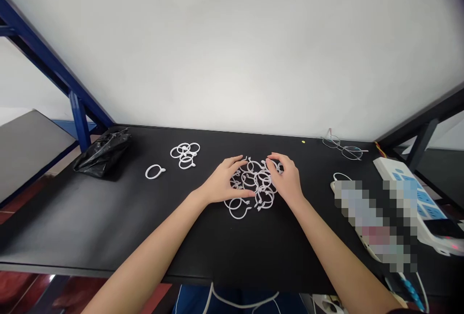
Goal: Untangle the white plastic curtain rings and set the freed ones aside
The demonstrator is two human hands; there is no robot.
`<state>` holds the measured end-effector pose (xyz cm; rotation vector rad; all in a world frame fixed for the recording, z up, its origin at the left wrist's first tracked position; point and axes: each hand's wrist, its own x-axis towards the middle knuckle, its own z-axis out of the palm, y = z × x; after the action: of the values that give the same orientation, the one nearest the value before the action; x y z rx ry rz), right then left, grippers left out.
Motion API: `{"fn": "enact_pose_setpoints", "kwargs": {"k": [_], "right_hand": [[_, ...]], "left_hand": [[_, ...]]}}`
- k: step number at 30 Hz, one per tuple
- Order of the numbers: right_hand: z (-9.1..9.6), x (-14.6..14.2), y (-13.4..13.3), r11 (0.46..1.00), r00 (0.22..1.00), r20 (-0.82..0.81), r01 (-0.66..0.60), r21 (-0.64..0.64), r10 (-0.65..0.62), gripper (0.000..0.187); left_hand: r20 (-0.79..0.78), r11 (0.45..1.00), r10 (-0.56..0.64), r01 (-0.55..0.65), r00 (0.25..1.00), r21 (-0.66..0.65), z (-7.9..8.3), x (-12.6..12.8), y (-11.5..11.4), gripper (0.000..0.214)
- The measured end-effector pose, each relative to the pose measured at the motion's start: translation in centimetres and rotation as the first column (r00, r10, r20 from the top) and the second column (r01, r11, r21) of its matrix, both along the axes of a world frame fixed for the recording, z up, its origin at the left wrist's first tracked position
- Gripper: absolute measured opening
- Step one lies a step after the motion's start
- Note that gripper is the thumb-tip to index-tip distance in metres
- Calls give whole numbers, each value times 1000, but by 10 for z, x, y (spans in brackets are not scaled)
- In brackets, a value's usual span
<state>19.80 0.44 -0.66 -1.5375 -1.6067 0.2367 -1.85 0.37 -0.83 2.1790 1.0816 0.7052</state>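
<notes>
A heap of several white plastic rings point(253, 186) lies in the middle of the black table point(108, 227). My left hand point(223, 183) rests on the heap's left side, fingers spread flat over the rings. My right hand point(288, 178) lies against the heap's right side, fingers curved and touching the rings. Neither hand lifts a ring off the table. A smaller cluster of white rings point(185, 154) sits further left and back, and a single white ring point(154, 171) lies to its left.
A crumpled black plastic bag point(103, 154) lies at the table's left back. Wire-framed glasses point(342, 147) lie at the right back. A white and blue power strip point(416, 198) and a cable sit at the right. Blue steel frame bars point(78, 120) stand left.
</notes>
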Motion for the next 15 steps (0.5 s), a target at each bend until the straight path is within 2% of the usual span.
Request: {"fn": "enact_pose_setpoints", "kwargs": {"k": [3, 10, 15], "right_hand": [[-5, -2, 1, 997, 999, -29, -47, -59, 45, 23], [-11, -9, -1, 977, 940, -285, -209, -43, 188, 21], [-12, -12, -3, 967, 913, -341, -251, -41, 223, 26]], "left_hand": [[-37, 998, -21, 23, 999, 60, -1, 4, -1, 91], [-39, 993, -35, 39, 999, 115, -4, 5, 0, 85], [-37, 992, -35, 39, 999, 121, -5, 5, 0, 78]]}}
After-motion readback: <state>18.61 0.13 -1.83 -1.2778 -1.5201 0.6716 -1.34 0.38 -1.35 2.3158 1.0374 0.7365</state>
